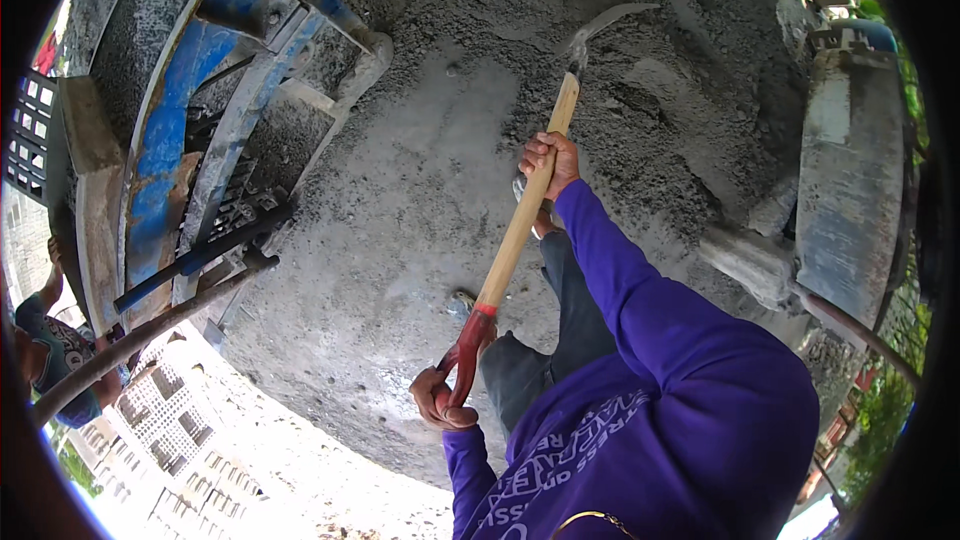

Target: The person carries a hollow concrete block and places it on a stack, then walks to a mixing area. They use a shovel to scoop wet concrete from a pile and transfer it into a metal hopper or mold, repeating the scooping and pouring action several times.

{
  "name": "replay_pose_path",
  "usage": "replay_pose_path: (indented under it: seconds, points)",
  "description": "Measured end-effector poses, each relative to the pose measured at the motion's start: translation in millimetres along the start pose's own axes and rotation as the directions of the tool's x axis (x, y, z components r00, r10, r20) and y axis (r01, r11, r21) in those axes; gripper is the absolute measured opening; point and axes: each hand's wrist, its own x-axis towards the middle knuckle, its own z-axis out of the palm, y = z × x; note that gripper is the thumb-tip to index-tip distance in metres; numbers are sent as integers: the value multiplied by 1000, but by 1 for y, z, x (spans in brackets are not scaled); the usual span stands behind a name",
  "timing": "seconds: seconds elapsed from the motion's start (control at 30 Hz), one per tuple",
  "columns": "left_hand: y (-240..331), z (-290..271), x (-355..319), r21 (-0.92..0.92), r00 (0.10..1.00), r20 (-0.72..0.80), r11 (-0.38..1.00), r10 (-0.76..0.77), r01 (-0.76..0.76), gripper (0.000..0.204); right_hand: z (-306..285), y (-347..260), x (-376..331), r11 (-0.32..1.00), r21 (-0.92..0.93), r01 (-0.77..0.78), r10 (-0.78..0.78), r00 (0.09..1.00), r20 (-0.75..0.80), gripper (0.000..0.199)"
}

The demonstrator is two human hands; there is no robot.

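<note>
A shovel (522, 222) with a pale wooden shaft and a red handle slants across the middle of the view. My left hand (445, 400) is closed around the red grip at its near end. Farther up, my right hand (550, 158) wraps around the wooden shaft. The metal blade (603, 28) at the far end shows a curved bright edge and meets a heap of damp grey sand-like mix (650, 105); how deep it sits in the mix cannot be made out. My feet stand on the grey floor below the shaft.
A blue, rusty metal frame (165, 160) with long bars (150, 340) stands at left. Another person (60, 350) is beyond it. A grey metal body (850, 170) stands at right, with a bar below. Stacked pale blocks (190, 480) lie lower left. Part of someone shows at upper right.
</note>
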Motion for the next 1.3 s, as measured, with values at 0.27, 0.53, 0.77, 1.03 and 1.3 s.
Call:
replay_pose_path:
  seconds: [0.27,0.53,0.77,1.03,1.3]
  points:
    - [-84,-110,-101,-441,416,-113,421,-902,793,63,-41,170,-61,877,-459,-140,-58,919,-391,14]
    - [-48,-199,-108,-346,98,-463,282,-881,895,55,-186,348,-83,717,-272,-642,297,633,-715,14]
    - [-27,-84,-42,-316,111,-389,245,-915,917,51,-177,236,-2,754,-303,-583,170,619,-767,10]
    - [88,65,-5,-148,417,-382,500,-825,853,59,-142,63,39,891,-322,-319,43,767,-640,9]
    - [109,-64,-14,288,940,-311,929,-140,233,41,-17,32,-73,964,11,-267,259,923,-285,16]
